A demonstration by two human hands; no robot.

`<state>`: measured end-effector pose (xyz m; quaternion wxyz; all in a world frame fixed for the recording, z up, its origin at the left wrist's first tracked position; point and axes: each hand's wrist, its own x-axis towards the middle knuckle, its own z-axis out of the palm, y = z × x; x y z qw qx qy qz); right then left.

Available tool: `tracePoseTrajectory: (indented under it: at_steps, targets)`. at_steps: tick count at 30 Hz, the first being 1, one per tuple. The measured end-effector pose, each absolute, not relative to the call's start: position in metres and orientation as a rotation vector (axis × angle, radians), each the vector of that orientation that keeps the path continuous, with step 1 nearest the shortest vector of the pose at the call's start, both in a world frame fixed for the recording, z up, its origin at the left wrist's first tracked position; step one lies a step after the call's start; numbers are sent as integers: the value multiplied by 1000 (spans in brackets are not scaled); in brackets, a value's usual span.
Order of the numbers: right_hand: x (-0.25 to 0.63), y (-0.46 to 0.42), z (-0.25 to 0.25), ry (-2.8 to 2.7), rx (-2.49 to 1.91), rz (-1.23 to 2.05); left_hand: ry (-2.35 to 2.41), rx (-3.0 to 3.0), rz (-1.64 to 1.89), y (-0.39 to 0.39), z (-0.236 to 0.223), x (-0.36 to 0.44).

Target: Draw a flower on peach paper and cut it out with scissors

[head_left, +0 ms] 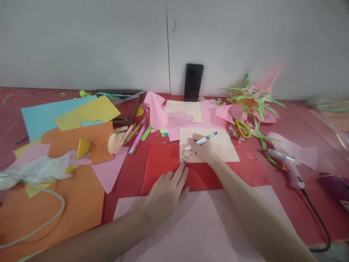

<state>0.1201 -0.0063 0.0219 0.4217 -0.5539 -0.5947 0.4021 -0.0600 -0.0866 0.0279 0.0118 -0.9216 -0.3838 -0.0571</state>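
My right hand [201, 148] is closed around a white marker pen [203, 139], its tip low over a cream paper sheet [223, 149]. Dark curved lines like petals [185, 155] are drawn near the sheet's left edge. My left hand [169, 187] lies flat with fingers stretched out, its fingertips at the sheet's lower left corner. Beneath the cream paper is a red sheet [159, 163], and nearer me lies a large pale pink sheet [201, 222].
A black phone [193, 83] leans against the wall. Behind the sheet stands a pink paper cone [157, 114]. Scissors [241, 128], a glue gun [289, 165] with a cord, and a fringed paper figure [260, 92] are at right. Orange paper [73, 196] and a white cable [54, 222] occupy the left.
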Motion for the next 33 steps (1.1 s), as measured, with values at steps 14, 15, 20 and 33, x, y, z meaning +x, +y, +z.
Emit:
tracePoseTrajectory:
  at_steps: [14,15,20,33]
  targets:
    - [120,-8,24,-1515,-1390,1012,-1187,-2870,-153,-86,29,-60]
    - [120,-7,23,-1512,-1398,963,-1178,-2860,-146,-86,30,-59]
    - [120,-6,19,-1476,-1435,820,-1157,-2851,-140,-86,31,-59]
    - [120,-7,21,-1443,-1465,821,-1180,-2874,-164,-86,29,-60]
